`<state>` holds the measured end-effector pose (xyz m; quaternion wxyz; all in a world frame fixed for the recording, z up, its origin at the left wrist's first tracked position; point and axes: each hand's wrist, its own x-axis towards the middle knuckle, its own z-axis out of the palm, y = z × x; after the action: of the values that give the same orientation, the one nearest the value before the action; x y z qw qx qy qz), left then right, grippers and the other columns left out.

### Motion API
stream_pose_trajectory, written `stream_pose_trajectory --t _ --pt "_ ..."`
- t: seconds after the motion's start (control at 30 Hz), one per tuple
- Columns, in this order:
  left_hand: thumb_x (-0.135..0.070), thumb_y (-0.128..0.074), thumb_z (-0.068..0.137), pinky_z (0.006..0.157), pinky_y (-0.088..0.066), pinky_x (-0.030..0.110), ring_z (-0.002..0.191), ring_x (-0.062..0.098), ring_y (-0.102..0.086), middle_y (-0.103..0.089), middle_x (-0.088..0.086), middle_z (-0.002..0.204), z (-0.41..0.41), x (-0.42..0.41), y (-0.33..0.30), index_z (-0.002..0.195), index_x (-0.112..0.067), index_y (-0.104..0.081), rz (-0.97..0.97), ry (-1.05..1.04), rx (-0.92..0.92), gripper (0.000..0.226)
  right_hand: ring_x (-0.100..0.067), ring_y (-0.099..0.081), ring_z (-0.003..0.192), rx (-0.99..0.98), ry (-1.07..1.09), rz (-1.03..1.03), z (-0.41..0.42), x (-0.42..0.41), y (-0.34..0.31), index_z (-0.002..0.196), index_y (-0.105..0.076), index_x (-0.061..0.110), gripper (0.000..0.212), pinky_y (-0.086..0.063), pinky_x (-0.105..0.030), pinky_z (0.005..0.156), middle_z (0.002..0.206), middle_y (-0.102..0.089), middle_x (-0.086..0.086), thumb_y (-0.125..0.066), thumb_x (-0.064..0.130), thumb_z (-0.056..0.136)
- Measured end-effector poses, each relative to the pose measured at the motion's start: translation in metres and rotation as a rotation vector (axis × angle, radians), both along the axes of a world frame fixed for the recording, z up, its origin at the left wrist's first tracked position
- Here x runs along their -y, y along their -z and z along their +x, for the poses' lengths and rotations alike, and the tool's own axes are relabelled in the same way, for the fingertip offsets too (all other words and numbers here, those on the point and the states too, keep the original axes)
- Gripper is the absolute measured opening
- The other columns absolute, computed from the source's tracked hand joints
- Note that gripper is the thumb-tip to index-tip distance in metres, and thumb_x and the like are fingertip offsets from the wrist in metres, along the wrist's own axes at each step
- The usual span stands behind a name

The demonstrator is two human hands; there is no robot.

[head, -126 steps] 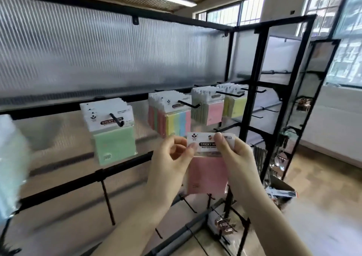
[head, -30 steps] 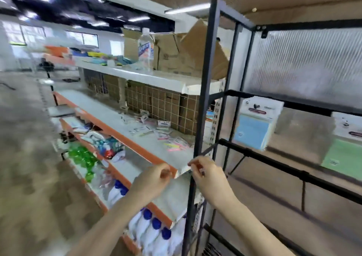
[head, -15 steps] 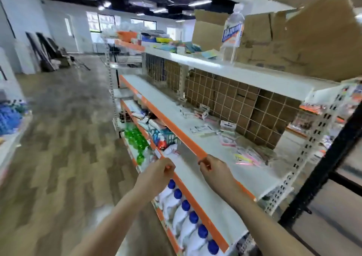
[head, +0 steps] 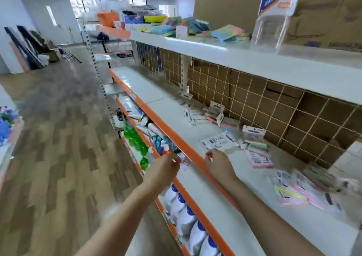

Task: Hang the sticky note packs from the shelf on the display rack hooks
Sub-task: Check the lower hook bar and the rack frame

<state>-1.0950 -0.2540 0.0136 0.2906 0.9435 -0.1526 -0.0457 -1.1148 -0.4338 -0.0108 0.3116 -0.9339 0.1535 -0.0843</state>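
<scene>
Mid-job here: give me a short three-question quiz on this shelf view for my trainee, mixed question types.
1. True or false: the right hand already holds a sticky note pack.
2. Multiple choice: the sticky note packs lie on (A) the top shelf beside the clear bottle, (B) the middle shelf in front of the wire grid, (C) the floor.
3. Fill in: the left hand is over the shelf's ____ front edge.

Key
1. False: its fingers are curled, with no pack in its grip; it is just short of the nearest packs.
2. B.
3. Orange.
</scene>
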Motion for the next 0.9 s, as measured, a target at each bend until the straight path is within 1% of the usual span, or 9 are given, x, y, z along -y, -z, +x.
stream_pose_trajectory --t 0.1,0.2,0.33,0.43,0.53,0.63,0.73,0.8,0.9 --pt "-0.017 -0.042 0.096 0.077 -0.056 0.04 0.088 0.021 -0.067 -0.07 0.003 0.1 0.027 0.009 0.012 0.106 -0.023 -0.065 0.019 0.024 -0.029 0.025 -0.027 -0.046 0.122 -0.052 0.005 -0.111 0.025 0.004 0.013 0.121 -0.054 0.005 0.029 -0.029 -0.03 0.098 0.126 -0.056 -0.013 -0.045 0.013 0.095" --pt "-0.018 -0.044 0.096 0.081 -0.053 0.034 0.094 0.019 -0.064 -0.068 -0.001 0.108 0.055 0.022 0.021 0.109 -0.023 -0.064 0.029 0.047 -0.016 0.025 -0.026 -0.042 0.125 -0.083 0.061 -0.225 0.045 0.009 0.024 0.128 -0.05 0.011 0.035 -0.029 -0.032 0.104 0.134 -0.049 -0.009 -0.044 0.024 0.096" --pt "-0.019 -0.042 0.096 0.068 -0.046 0.025 0.081 0.013 -0.059 -0.068 -0.003 0.105 0.092 0.044 0.029 0.107 -0.026 -0.063 0.032 0.122 0.019 0.024 -0.027 -0.031 0.134 -0.129 0.155 -0.308 0.068 0.008 0.038 0.134 -0.044 0.012 0.047 -0.025 -0.034 0.11 0.143 -0.037 -0.008 -0.044 0.04 0.096" --pt "-0.015 -0.041 0.094 0.073 -0.048 0.028 0.092 0.017 -0.062 -0.066 -0.001 0.108 0.124 0.059 0.035 0.109 -0.023 -0.062 0.007 0.204 -0.006 0.027 -0.029 -0.02 0.14 -0.177 0.217 -0.313 0.088 0.009 0.046 0.141 -0.032 0.012 0.06 -0.021 -0.037 0.112 0.148 -0.026 -0.011 -0.045 0.047 0.094" --pt "-0.008 -0.045 0.09 0.082 -0.048 0.032 0.099 0.021 -0.06 -0.066 0.003 0.108 0.161 0.072 0.039 0.108 -0.017 -0.062 -0.017 0.289 0.002 0.026 -0.032 -0.027 0.134 -0.203 0.314 -0.326 0.106 0.011 0.049 0.142 -0.027 0.013 0.063 -0.024 -0.038 0.11 0.142 -0.029 -0.012 -0.049 0.045 0.091" --pt "-0.007 -0.049 0.089 0.09 -0.045 0.035 0.108 0.022 -0.055 -0.064 0.005 0.111 0.197 0.084 0.046 0.111 -0.014 -0.062 -0.051 0.345 0.065 0.026 -0.034 -0.034 0.126 -0.233 0.418 -0.378 0.124 0.018 0.049 0.14 -0.029 0.013 0.06 -0.03 -0.039 0.106 0.136 -0.034 -0.014 -0.051 0.038 0.09" --pt "-0.006 -0.051 0.089 0.094 -0.043 0.038 0.115 0.024 -0.05 -0.059 0.007 0.118 0.233 0.094 0.051 0.117 -0.015 -0.059 -0.055 0.399 0.112 0.03 -0.035 -0.033 0.124 -0.249 0.491 -0.364 0.135 0.017 0.053 0.14 -0.032 0.016 0.061 -0.031 -0.043 0.105 0.135 -0.033 -0.014 -0.051 0.045 0.09" --pt "-0.005 -0.051 0.088 0.091 -0.044 0.039 0.117 0.025 -0.047 -0.056 0.007 0.12 0.256 0.098 0.051 0.117 -0.015 -0.058 -0.079 0.405 0.132 0.032 -0.035 -0.036 0.121 -0.203 0.545 -0.345 0.137 0.014 0.057 0.136 -0.04 0.018 0.055 -0.031 -0.043 0.105 0.133 -0.037 -0.012 -0.05 0.045 0.09" --pt "-0.002 -0.055 0.085 0.087 -0.045 0.043 0.115 0.031 -0.047 -0.057 0.013 0.116 0.29 0.106 0.052 0.117 -0.011 -0.058 -0.108 0.436 0.24 0.033 -0.036 -0.045 0.114 -0.078 0.61 -0.34 0.137 0.015 0.061 0.123 -0.057 0.016 0.045 -0.043 -0.045 0.097 0.124 -0.047 -0.012 -0.059 0.042 0.087"
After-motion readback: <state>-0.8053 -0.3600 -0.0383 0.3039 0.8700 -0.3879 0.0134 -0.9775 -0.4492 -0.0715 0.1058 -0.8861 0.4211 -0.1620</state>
